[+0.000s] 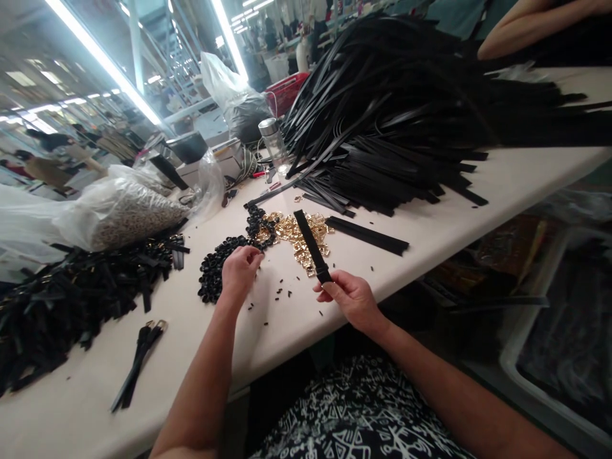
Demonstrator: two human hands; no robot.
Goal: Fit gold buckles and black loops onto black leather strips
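Pinching strap in right hand, my left hand pinched together by loops – can't tell on what – probably mid-fitting, next likely needs one aligned to slide on.

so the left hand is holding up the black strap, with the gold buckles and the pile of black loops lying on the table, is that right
Not quite: the head view shows the right hand holding up the black strap. The gold buckles and the pile of black loops do lie on the table.

One held strap — (plus one bottle)
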